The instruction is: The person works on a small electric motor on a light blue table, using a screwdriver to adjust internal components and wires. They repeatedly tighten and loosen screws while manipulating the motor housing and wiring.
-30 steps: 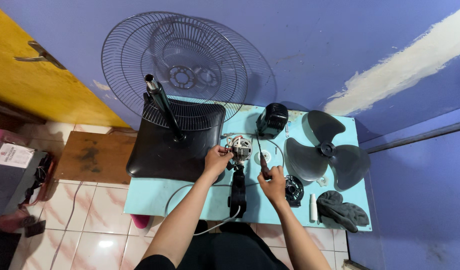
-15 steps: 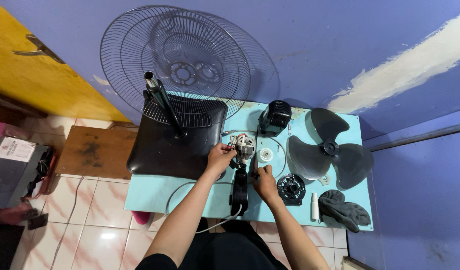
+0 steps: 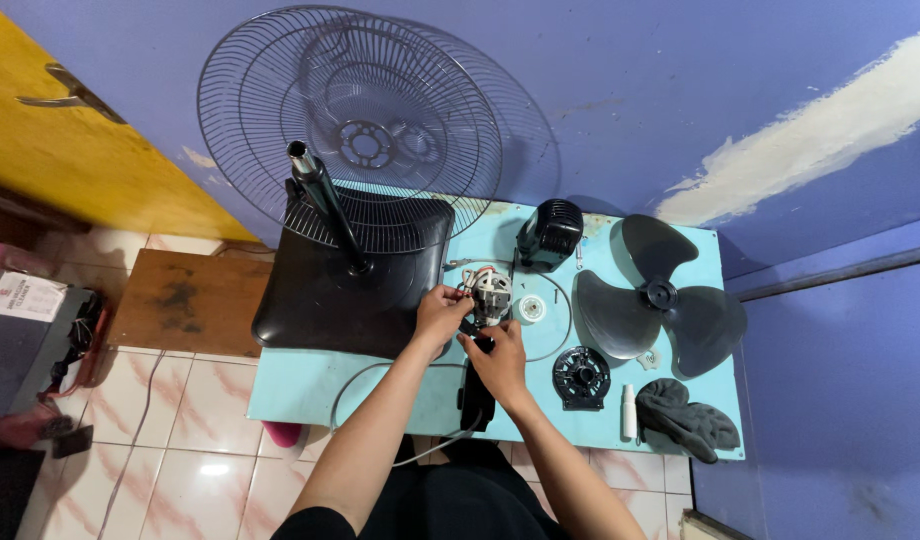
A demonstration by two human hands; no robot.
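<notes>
Small light-blue table (image 3: 310, 390) set against a violet-blue wall (image 3: 680, 90) with a pale scraped streak at right; yellow wall section (image 3: 70, 150) at far left. Pink-and-white tiled floor (image 3: 180, 470) to the left, with a low brown wooden board (image 3: 185, 300) beside the table. On the table, near centre: fan motor (image 3: 492, 293), bare metal with coloured wires. Left hand (image 3: 440, 318) grips the motor's left side, fingers curled on it. Right hand (image 3: 500, 362) sits just near of the motor, closed on a black part (image 3: 477, 395) below it; exact hold cannot be told. Left of the hands: black fan base (image 3: 320, 310) with upright pole (image 3: 325, 205). Wire fan guard (image 3: 350, 130) leans on the wall behind. Right: dark fan blade (image 3: 660, 295), black motor cover (image 3: 550, 232), round black cap (image 3: 581, 377), dark cloth (image 3: 685, 420).
</notes>
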